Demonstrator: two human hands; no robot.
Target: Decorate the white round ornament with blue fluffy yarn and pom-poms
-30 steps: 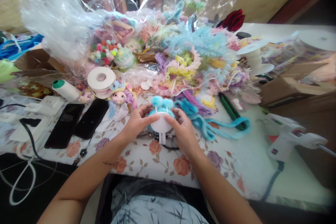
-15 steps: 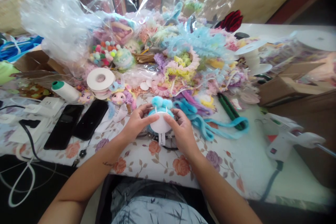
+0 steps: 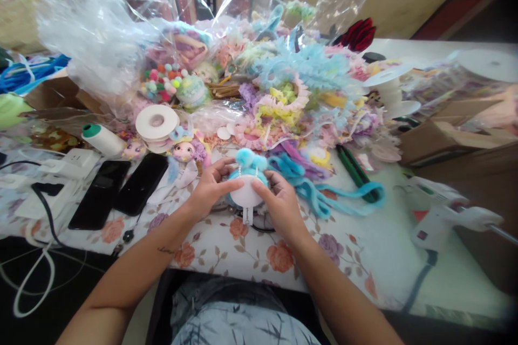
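Observation:
Both my hands hold one small craft piece (image 3: 248, 183) above the table's front edge: a white round body with a blue fuzzy top, two blue pompoms and a row of pearls. My left hand (image 3: 210, 190) grips its left side, thumb on the white front. On the right side my right hand (image 3: 280, 206) pinches it the same way. A small white tag hangs under the piece.
A floral tablecloth (image 3: 259, 250) covers the table. Behind my hands lies a heap of pastel trims, pompoms and clear plastic bags (image 3: 259, 81). Two black phones (image 3: 121, 188), a thread spool (image 3: 103, 139) and a power strip sit left. A white glue gun (image 3: 449, 218) lies right.
Almost nothing differs. My hands keep their grip on the craft piece and have shifted it very slightly; the view has drifted a little.

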